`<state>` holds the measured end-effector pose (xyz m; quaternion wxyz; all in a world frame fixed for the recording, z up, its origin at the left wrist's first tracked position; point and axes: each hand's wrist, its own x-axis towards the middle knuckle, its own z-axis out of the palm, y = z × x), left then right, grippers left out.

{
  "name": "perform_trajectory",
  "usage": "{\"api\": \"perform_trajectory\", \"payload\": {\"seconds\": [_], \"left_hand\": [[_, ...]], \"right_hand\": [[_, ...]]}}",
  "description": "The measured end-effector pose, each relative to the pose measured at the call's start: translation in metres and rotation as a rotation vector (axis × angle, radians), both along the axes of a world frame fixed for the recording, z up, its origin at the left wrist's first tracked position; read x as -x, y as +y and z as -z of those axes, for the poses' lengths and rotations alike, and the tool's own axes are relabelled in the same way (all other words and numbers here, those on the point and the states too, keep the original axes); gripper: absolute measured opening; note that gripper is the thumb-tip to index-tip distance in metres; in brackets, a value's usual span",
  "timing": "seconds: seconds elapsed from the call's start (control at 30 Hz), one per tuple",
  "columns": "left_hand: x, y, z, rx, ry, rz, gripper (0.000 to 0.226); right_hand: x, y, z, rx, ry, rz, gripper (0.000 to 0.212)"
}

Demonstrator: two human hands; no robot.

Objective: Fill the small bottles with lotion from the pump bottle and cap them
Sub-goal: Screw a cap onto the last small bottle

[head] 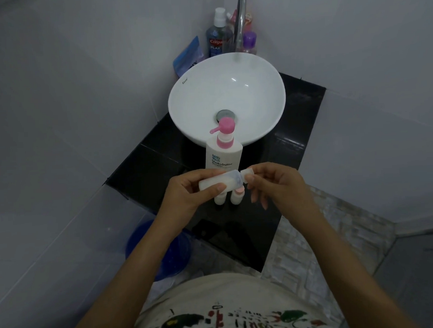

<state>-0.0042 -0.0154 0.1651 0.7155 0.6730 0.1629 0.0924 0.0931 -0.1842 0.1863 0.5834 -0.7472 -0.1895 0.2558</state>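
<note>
My left hand (186, 190) holds a small translucent bottle (221, 182) on its side, neck pointing right, with white lotion inside. My right hand (273, 183) pinches a small white cap (247, 172) right at the bottle's mouth. The white pump bottle (223, 152) with a pink pump head stands just behind my hands on the black counter (274, 206). Two more small white bottles (220, 198) (237, 196) stand upright below my hands; the right one shows a pink top, the left one's top is hidden.
A round white basin (197, 90) sits behind the pump bottle, under a chrome tap (240, 19). Mouthwash (216, 37), a purple-capped bottle (250, 42) and a blue packet (188, 57) crowd the back corner. A blue bucket (144, 244) stands on the floor at left.
</note>
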Motion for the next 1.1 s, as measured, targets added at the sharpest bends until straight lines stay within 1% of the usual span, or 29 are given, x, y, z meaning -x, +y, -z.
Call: {"api": "perform_trajectory", "payload": {"seconds": [0.13, 0.2, 0.27, 0.33, 0.37, 0.43, 0.5, 0.6, 0.7, 0.9, 0.97, 1.1], "left_hand": [[-0.001, 0.003, 0.004, -0.1, -0.019, 0.008, 0.033], [0.0, 0.008, 0.007, -0.169, -0.004, 0.035, 0.033], [0.001, 0.014, 0.012, -0.292, 0.048, 0.096, 0.04], [0.001, 0.019, 0.02, -0.429, 0.12, 0.169, 0.05], [0.001, 0.021, 0.024, -0.483, 0.154, 0.194, 0.051], [0.0, 0.023, 0.034, -0.54, 0.201, 0.191, 0.045], [-0.003, 0.026, 0.048, -0.547, 0.25, 0.141, 0.04], [-0.008, 0.032, 0.074, -0.587, 0.339, 0.082, 0.04], [-0.015, 0.036, 0.099, -0.58, 0.387, 0.068, 0.04], [-0.026, 0.038, 0.131, -0.53, 0.394, 0.028, 0.036], [-0.028, 0.039, 0.135, -0.514, 0.383, 0.007, 0.037], [-0.031, 0.042, 0.136, -0.494, 0.369, 0.037, 0.043]], "right_hand": [[0.002, 0.006, 0.006, -0.018, 0.047, 0.054, 0.021], [0.002, 0.009, 0.01, -0.007, 0.033, 0.057, 0.019], [0.003, 0.011, 0.015, 0.056, -0.034, 0.026, 0.017], [0.004, 0.014, 0.019, 0.134, -0.12, -0.037, 0.021], [0.004, 0.016, 0.021, 0.174, -0.169, -0.069, 0.026], [0.004, 0.019, 0.022, 0.242, -0.247, -0.088, 0.034], [0.002, 0.019, 0.022, 0.272, -0.261, -0.052, 0.033], [-0.003, 0.014, 0.026, 0.303, -0.241, 0.017, 0.02], [-0.006, 0.005, 0.031, 0.354, -0.212, 0.051, 0.012], [-0.012, -0.011, 0.039, 0.418, -0.182, 0.106, 0.016], [-0.014, -0.014, 0.042, 0.429, -0.18, 0.128, 0.015], [-0.02, -0.016, 0.047, 0.435, -0.175, 0.159, 0.016]]}}
